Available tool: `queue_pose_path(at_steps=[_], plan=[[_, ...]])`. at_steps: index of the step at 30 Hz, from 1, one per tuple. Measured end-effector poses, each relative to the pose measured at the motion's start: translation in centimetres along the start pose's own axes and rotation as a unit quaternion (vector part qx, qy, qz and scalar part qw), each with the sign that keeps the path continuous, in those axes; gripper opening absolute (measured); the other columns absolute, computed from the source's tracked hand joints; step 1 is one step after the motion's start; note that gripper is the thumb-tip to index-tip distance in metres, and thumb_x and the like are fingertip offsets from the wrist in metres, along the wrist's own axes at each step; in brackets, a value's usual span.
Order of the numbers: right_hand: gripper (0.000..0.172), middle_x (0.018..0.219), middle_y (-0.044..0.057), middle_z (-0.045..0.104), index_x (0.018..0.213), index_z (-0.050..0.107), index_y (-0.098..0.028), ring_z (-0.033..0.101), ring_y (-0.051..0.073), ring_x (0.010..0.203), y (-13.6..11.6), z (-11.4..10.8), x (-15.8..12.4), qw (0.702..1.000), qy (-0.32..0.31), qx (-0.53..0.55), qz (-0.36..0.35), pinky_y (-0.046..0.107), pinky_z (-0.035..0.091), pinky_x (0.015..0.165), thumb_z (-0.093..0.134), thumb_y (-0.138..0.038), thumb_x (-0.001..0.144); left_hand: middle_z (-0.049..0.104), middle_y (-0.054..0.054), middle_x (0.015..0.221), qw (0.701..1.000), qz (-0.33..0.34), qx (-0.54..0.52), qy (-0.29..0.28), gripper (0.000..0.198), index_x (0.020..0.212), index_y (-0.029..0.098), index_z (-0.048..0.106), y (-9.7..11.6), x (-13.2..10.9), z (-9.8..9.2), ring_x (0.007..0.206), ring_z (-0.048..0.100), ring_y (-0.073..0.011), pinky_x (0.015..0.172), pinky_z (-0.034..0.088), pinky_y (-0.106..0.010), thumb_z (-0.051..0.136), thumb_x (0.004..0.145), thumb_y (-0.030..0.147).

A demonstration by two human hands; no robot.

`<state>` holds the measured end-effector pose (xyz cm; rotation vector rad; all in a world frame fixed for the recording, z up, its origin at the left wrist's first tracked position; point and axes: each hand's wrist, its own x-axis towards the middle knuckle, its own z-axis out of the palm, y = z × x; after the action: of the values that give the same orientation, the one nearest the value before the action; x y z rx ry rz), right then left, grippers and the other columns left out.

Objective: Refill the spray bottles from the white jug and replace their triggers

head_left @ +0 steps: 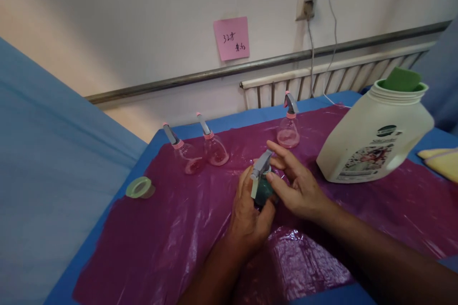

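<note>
The green spray bottle (264, 191) is held up in front of the person, above the purple plastic sheet (171, 233) that covers much of the blue tabletop (250, 117). The left hand (250, 214) grasps it, fingers along the far side and thumb across the near side of the body; the right hand (298, 186) has its thumb by the neck and its forefinger stretched out past the grey trigger head (262, 166), and whether those fingers truly grip or only touch cannot be told. The work looks to be at the neck, so the left hand does best to keep the body upright and firm without squeezing, since pressure on it could push liquid up. The right hand would do well to bring thumb and fingers round the collar itself, low down, rather than onto the trigger, and to turn level so that the thread does not cross. The sheet looks slick and wrinkled, so working in the air is sound, though both elbows should stay clear of the big pale jug (372, 138) on the right. The pink-collared bottle (288, 136) behind the right hand, the two bottles (216, 151) at the left and the small green cup (139, 188) stand out of the way.
</note>
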<state>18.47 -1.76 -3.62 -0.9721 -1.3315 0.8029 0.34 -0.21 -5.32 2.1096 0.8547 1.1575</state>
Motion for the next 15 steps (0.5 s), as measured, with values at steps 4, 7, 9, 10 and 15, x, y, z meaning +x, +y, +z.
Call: queue_pose_path(at_steps=[4,7,9,10,15], plan=[[0.076,0.13,0.006,0.074,0.168,0.053,-0.036,0.075,0.025,0.121,0.58,0.37,0.5,0.998,0.05,-0.024,0.007,0.05,0.06,0.115,0.082,-0.03,0.098,0.067,-0.013,0.143,1.0,-0.022,-0.007,0.004,0.059,0.163,0.032,0.053,0.42,0.21,-0.07,0.144,0.064,-0.0363,0.127,0.053,-0.062,0.07,0.107,0.023],[0.078,0.123,0.005,0.073,0.162,0.059,-0.035,0.073,0.025,0.117,0.88,0.78,0.87,0.995,0.084,-0.043,0.008,0.051,0.061,0.114,0.088,-0.03,0.091,0.066,-0.012,0.143,0.999,-0.032,-0.011,0.0,0.062,0.165,0.033,0.052,0.7,0.36,-0.1,0.141,0.066,-0.0353,0.125,0.054,-0.061,0.07,0.107,0.023],[0.079,0.124,0.005,0.073,0.161,0.06,-0.035,0.073,0.026,0.119,0.84,0.88,0.89,0.995,0.089,-0.045,0.006,0.052,0.061,0.114,0.09,-0.029,0.089,0.067,-0.012,0.143,0.999,-0.033,-0.014,-0.003,0.064,0.167,0.033,0.052,0.75,0.39,-0.1,0.141,0.066,-0.0354,0.125,0.054,-0.062,0.07,0.107,0.023],[0.08,0.127,0.006,0.074,0.162,0.058,-0.036,0.073,0.027,0.122,0.73,0.86,0.82,0.996,0.085,-0.04,0.004,0.053,0.06,0.116,0.09,-0.029,0.089,0.067,-0.012,0.144,0.999,-0.033,-0.015,-0.005,0.065,0.168,0.033,0.051,0.73,0.38,-0.11,0.142,0.065,-0.0358,0.126,0.053,-0.062,0.07,0.107,0.023],[0.076,0.154,0.012,0.07,0.178,0.041,-0.038,0.071,0.028,0.14,-0.03,0.31,-0.06,0.999,0.019,-0.013,-0.03,0.057,0.057,0.124,0.07,-0.029,0.108,0.06,-0.015,0.164,1.0,-0.003,-0.009,-0.008,0.071,0.174,0.034,0.043,0.44,0.31,-0.11,0.15,0.062,-0.0367,0.13,0.051,-0.065,0.071,0.109,0.025]])
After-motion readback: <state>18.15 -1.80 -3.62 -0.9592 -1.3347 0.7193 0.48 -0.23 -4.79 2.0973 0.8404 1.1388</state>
